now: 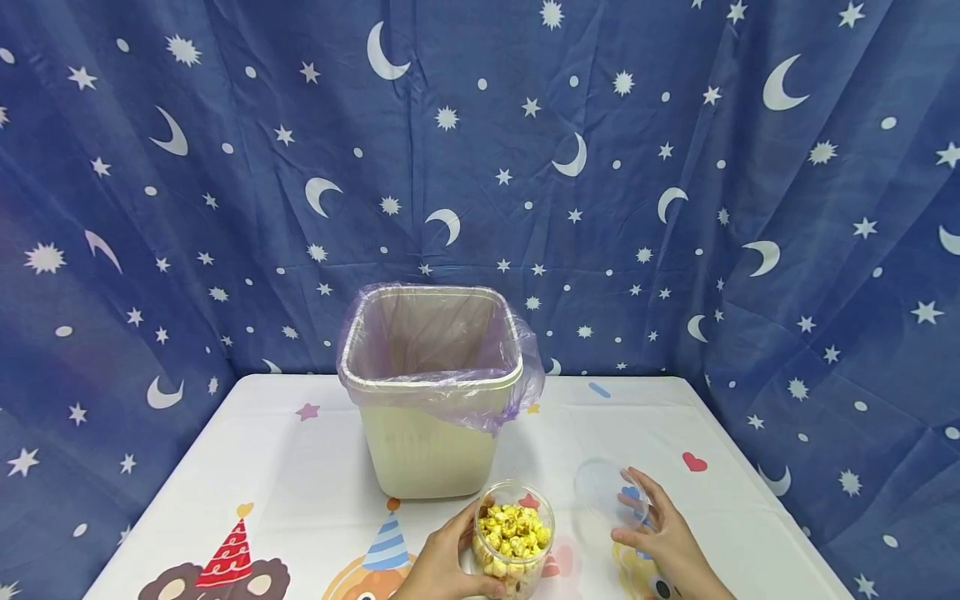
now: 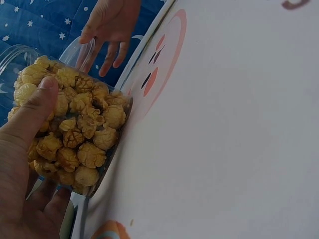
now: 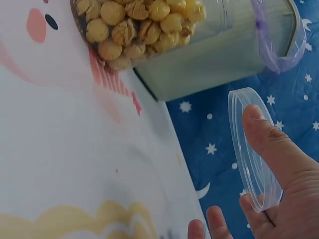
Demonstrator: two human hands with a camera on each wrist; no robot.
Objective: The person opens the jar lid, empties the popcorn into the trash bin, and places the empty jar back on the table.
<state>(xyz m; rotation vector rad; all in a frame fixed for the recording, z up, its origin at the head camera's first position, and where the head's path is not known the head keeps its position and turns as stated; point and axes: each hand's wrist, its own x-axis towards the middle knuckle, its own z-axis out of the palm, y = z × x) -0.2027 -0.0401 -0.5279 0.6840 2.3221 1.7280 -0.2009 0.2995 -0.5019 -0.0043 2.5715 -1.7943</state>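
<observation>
A clear jar (image 1: 513, 540) full of yellow popcorn (image 2: 79, 124) stands uncapped at the table's front middle. My left hand (image 1: 444, 557) grips it from the left, with the thumb across the near side and the fingers round the back. To the right of the jar, my right hand (image 1: 666, 537) pinches a round clear lid (image 1: 606, 493) by its edge. In the right wrist view the lid (image 3: 251, 149) is tilted on edge, thumb on its face and a finger behind it. It hangs above the table, apart from the jar.
A cream bin (image 1: 431, 442) with a purple plastic liner (image 1: 517, 392) stands just behind the jar. The white tablecloth (image 1: 262, 450) carries printed cartoon figures. A blue curtain (image 1: 480, 167) with moons and stars hangs behind and at both sides.
</observation>
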